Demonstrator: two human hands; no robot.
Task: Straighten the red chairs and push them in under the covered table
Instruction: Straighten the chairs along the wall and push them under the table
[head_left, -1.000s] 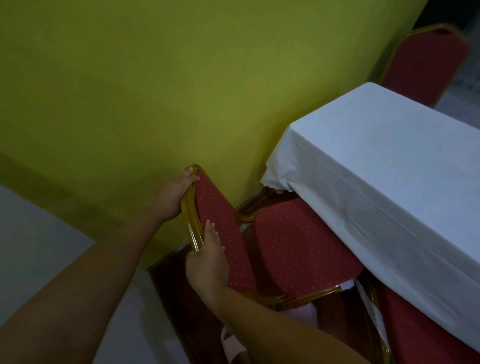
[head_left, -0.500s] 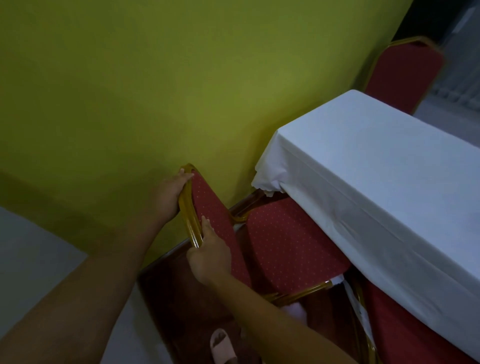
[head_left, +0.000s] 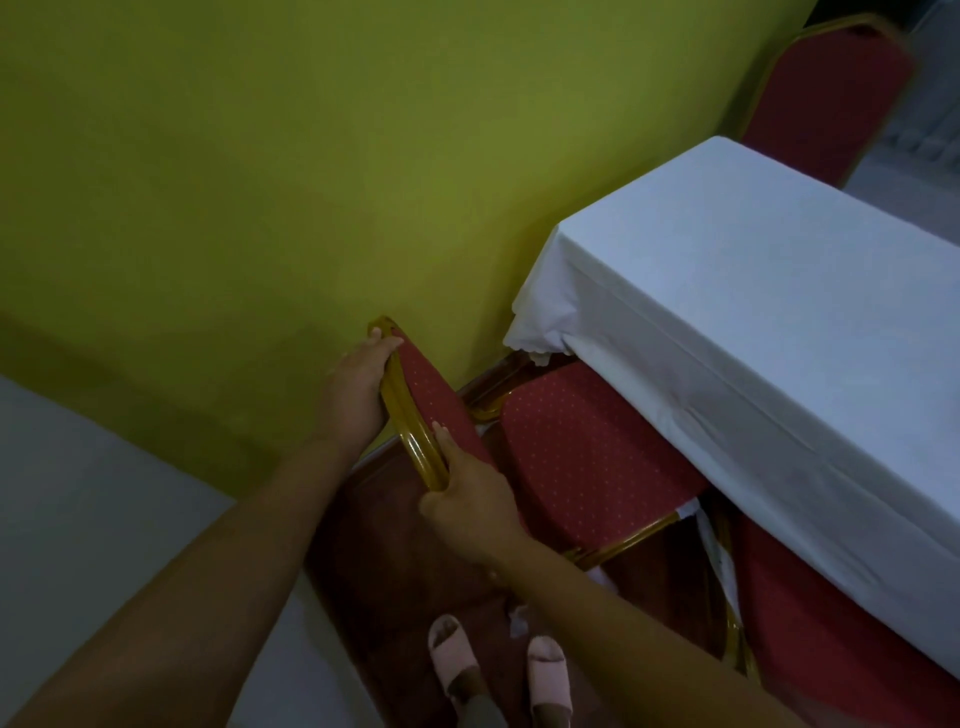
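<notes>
A red chair (head_left: 587, 447) with a gold frame stands at the end of the table covered in white cloth (head_left: 753, 291), its dotted seat partly under the cloth's edge. My left hand (head_left: 358, 389) grips the top of its backrest on the wall side. My right hand (head_left: 467, 499) grips the gold backrest rim lower down, nearer to me. A second red chair (head_left: 810, 634) sits along the table's near side at the lower right, partly hidden by the cloth. A third red chair (head_left: 826, 98) stands at the table's far side.
A yellow-green wall (head_left: 311, 182) runs close behind the chair's backrest. Dark red carpet (head_left: 389, 561) lies under the chair, grey floor (head_left: 78, 519) to the left. My feet in pink slippers (head_left: 498, 665) stand just behind the chair.
The view has tilted down and back, so my feet now show. Both hands keep their hold on the backrest; the seat sits slightly further under the cloth.
</notes>
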